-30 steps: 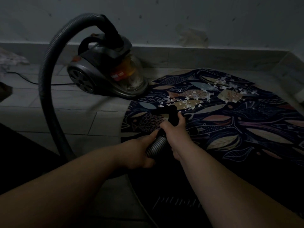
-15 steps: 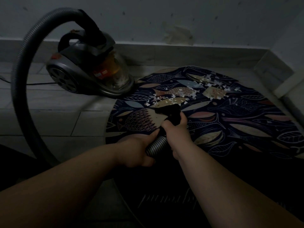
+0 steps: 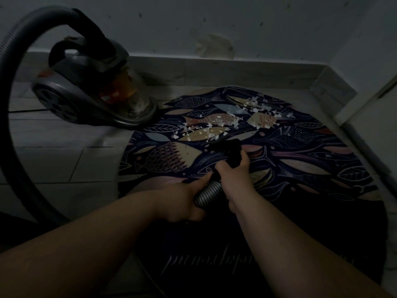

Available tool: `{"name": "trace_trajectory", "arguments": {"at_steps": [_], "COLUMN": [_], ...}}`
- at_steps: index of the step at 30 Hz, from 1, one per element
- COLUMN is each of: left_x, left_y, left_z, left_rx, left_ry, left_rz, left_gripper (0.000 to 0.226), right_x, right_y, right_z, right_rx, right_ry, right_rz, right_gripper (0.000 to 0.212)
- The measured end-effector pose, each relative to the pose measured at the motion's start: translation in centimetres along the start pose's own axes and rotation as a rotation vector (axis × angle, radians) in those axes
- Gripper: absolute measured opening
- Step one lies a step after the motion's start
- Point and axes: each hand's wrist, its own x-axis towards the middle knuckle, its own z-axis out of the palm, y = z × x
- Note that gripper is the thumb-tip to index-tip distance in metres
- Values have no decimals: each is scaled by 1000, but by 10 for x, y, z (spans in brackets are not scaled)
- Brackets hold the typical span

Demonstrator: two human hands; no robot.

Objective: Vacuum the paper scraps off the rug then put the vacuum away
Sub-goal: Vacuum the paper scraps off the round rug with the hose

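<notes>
The right hand (image 3: 234, 179) grips the black nozzle (image 3: 227, 147) at the end of the ribbed grey hose (image 3: 207, 194), its fingers (image 3: 244, 161) curled tight round the black neck just behind the nozzle's wide mouth. The left hand (image 3: 178, 201) holds the hose just nearer, touching the right hand; its thumb (image 3: 203, 179) lies straight along the top of the ribbing, while its other fingers wrap underneath, so how tightly they close cannot be told. The nozzle's mouth rests low on the round dark-blue rug (image 3: 300, 147), patterned with pale fish and leaves, near its middle. Just beyond the mouth lie the white paper scraps (image 3: 206, 132), strewn in a band that runs right and farther away across the fish pattern towards the rug's far edge. The near part of the rug is in deep shadow and carries a line of pale script lettering (image 3: 193, 261). The dark grey canister vacuum (image 3: 92, 89), with a clear amber-tinted dust bin, stands on the pale tiled floor (image 3: 53, 164) at the far left, its front just beside the rug's edge. The hose rises from its top and arcs out to the left and down towards the person. A thin black cord (image 3: 21, 111) trails left behind the vacuum. A grey wall (image 3: 214, 22) with a tiled skirting (image 3: 214, 69) closes the far side.
</notes>
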Motion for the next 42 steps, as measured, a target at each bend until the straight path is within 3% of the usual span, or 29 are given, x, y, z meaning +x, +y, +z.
{"name": "trace_trajectory", "arguments": {"at_steps": [20, 28, 42], "left_x": [3, 3, -27], "left_y": [-6, -31, -49], "left_z": [-2, -2, -20], "left_rx": [47, 106, -17], "left_ry": [48, 94, 91], "left_rz": [-38, -57, -126], "left_gripper": [100, 108, 102], "right_x": [11, 17, 12], "right_y": [-1, -1, -10], "right_z": [9, 23, 66], "right_rx": [-9, -34, -61], "right_ry": [-50, -100, -213], "right_rz": [30, 8, -23], "right_gripper": [86, 85, 81]}}
